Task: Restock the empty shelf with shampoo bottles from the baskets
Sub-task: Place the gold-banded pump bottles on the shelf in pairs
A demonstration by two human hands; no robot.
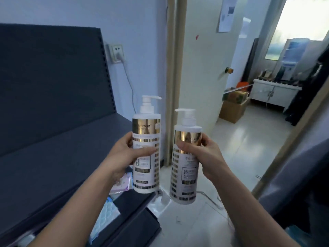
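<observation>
A person is holding up two tall white plastic pump bottles with gold and white labels, one in each hand, both upright and raised in the air in front of the body. The left hand is wrapping around the middle of the left shampoo bottle, thumb lying across the front of its label, fingers curling behind. The right hand is grasping the right shampoo bottle just below its gold band, thumb pressing on the front. The two bottles are sitting side by side, near each other but not touching — the left one is standing slightly higher, and its white pump nozzle is pointing right while the other's is pointing left. To the left, the dark blue-grey metal shelf with its perforated back panel is stretching away bare, its front edge lying just beside the left bottle. Beneath the shelf, pale packets are showing on a lower level. Behind the bottles, a cream door frame is rising, and a white door is standing open onto a tiled room — a white cabinet and a cardboard box are sitting further in.
</observation>
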